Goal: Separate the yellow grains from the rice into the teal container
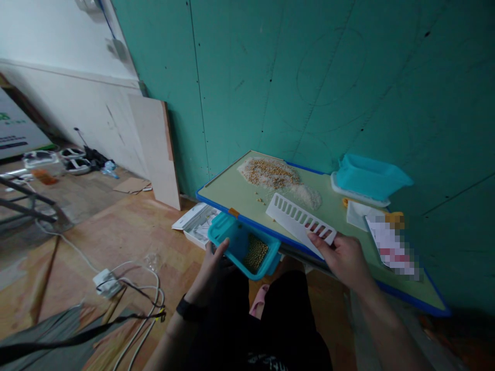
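My left hand grips the near edge of a blue tub holding yellow beans, kept just below the table's front edge. My right hand holds the end of a white slotted sieve board that lies flat on the green table. Beyond the board, a heap of yellow beans mixed with white rice is spread on the tabletop, with a few stray beans near it.
A blue container on a white lid sits at the table's back right, next to papers. The green wall stands right behind. On the floor lie a white box, a power strip with cables, and a leaning board.
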A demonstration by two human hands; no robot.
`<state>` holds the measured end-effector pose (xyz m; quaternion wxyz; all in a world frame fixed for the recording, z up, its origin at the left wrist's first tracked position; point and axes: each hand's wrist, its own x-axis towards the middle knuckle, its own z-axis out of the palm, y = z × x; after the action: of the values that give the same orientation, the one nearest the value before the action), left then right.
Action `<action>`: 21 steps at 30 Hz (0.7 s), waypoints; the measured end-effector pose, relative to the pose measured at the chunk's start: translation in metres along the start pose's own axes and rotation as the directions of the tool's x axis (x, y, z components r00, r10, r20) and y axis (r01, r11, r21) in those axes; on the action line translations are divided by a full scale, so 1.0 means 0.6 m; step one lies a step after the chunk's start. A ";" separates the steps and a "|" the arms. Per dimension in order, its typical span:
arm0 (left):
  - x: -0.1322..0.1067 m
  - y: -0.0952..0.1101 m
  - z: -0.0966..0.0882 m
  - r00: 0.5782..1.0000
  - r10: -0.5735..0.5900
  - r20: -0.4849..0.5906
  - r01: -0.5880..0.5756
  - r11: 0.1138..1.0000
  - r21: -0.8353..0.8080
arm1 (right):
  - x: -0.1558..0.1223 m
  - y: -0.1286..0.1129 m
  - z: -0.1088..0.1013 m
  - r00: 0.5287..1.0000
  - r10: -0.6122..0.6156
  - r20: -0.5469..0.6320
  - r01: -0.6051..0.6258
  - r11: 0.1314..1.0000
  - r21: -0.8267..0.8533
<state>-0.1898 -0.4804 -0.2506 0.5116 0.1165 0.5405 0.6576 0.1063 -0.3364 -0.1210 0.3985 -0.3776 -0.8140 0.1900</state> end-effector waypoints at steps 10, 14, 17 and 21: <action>-0.006 0.004 -0.007 0.999 -0.016 0.028 0.016 1.000 -0.021 | 0.034 -0.016 0.046 0.997 0.014 -0.078 -0.010 0.999 0.044; -0.014 0.018 -0.004 1.000 -0.023 0.011 0.024 1.000 -0.015 | 0.084 0.008 0.066 0.987 0.090 -0.136 -0.091 0.996 -0.004; -0.017 0.027 -0.004 0.999 -0.040 -0.005 0.040 0.999 -0.005 | 0.088 0.015 0.063 0.983 0.112 -0.143 -0.116 0.993 -0.016; -0.015 0.032 -0.002 0.999 -0.032 -0.013 0.032 0.999 0.000 | 0.067 0.017 0.048 0.984 0.119 -0.129 -0.124 0.992 -0.028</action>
<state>-0.1971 -0.4865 -0.2312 0.5185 0.1036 0.5458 0.6500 0.0725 -0.2994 -0.1247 0.4303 -0.4449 -0.7657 0.1747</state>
